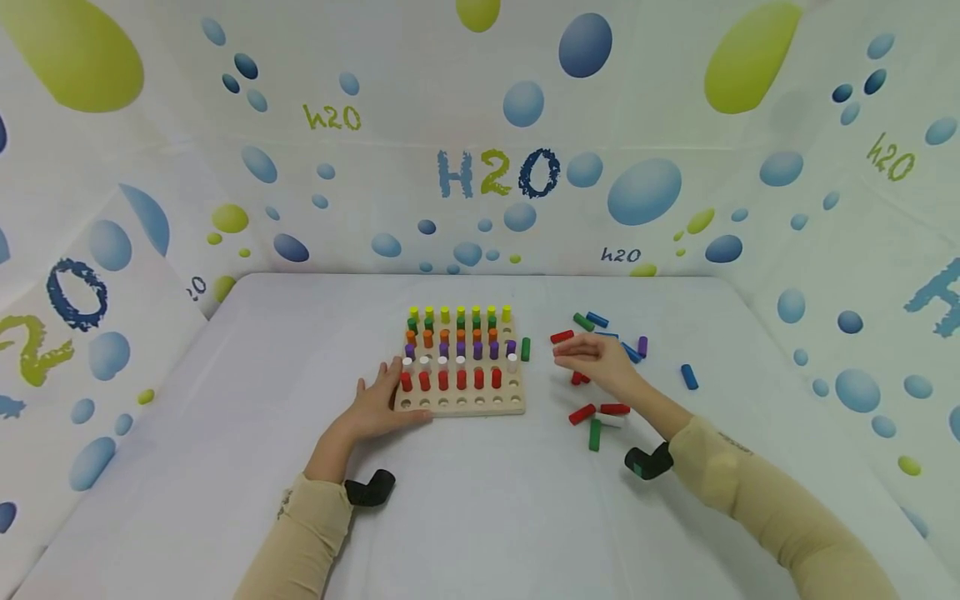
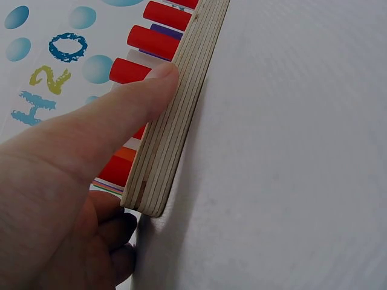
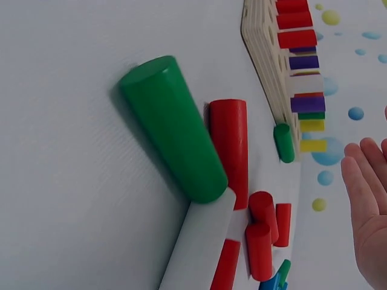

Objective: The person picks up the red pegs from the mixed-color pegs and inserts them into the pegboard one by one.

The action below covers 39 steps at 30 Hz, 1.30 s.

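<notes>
A wooden pegboard (image 1: pixel 459 407) stands mid-table, with rows of yellow, green, orange, purple, white and red pegs upright in its holes. At its front left corner my left hand (image 1: pixel 377 408) holds the board. The thumb (image 2: pixel 130 99) lies along the front edge, and the other fingers are at the left side. Right of the board, my right hand (image 1: pixel 596 360) hovers over loose pegs with fairly straight fingers and nothing visible between them. A red peg (image 1: pixel 562 337) lies close to its fingertips. Below it are a green peg (image 3: pixel 172 130) and a white peg (image 3: pixel 199 241).
Blue pegs (image 1: pixel 689 377) and a purple peg (image 1: pixel 642 347) lie farther right. One green peg (image 1: pixel 526 349) rests beside the board's right edge. A patterned cloth (image 1: pixel 480 217) hangs behind the white table (image 1: pixel 480 517).
</notes>
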Tool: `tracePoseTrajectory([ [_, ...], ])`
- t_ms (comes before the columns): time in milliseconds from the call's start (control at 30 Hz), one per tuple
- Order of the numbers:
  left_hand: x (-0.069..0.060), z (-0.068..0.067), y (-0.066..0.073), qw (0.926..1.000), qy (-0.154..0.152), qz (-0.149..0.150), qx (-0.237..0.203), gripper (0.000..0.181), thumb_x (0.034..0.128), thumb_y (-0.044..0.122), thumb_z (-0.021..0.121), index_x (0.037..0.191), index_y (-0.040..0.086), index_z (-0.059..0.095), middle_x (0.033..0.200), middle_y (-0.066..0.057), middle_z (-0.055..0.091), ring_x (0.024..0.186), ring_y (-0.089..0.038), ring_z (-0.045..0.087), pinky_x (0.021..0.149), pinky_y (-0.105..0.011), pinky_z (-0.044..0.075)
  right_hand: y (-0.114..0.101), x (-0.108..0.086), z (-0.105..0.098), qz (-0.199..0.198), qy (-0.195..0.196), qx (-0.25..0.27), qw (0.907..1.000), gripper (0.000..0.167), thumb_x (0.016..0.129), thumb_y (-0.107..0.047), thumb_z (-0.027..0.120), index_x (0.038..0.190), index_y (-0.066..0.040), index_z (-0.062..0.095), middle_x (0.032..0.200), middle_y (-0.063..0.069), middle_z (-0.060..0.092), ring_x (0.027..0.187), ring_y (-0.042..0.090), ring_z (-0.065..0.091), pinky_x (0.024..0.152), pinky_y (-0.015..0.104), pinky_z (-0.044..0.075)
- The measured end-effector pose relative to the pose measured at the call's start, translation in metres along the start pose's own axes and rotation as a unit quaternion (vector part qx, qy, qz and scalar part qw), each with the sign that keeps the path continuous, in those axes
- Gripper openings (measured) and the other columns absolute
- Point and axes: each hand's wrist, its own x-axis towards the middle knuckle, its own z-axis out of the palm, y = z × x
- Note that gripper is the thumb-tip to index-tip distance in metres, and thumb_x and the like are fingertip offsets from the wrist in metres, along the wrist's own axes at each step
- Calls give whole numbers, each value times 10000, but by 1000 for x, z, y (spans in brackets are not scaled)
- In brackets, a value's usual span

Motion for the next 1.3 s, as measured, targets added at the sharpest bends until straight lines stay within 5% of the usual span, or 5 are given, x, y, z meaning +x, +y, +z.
tracePoseTrajectory([
  [733,1,2,-2,10000,-8,-64,16,1142,706,589,673,1455,-2,46,1500,-213,86,1380,-341,-29,1051,-545,-120,10,-25,-16,-178,-573,-491,9970,357,809,-238,702,1079,-9,649,1053,123,663,932,181,649,783,241,510],
  [1100,1,1,-2,10000,16,-49,48,1133,716,578,672,1453,-8,41,1498,-218,83,1378,-345,-31,1049,-548,-122,20,-27,-15,-725,-831,-1111,9877,297,805,-151,702,1049,15,669,998,139,675,909,195,658,751,233,518],
  [1300,1,0,-1,10000,-16,-74,23,1132,717,575,672,1455,-3,38,1499,-217,80,1378,-343,-36,1048,-545,-126,21,-31,-15,-710,-1062,-1656,9779,263,811,-154,700,1040,-27,690,978,98,685,903,211,650,725,228,526],
])
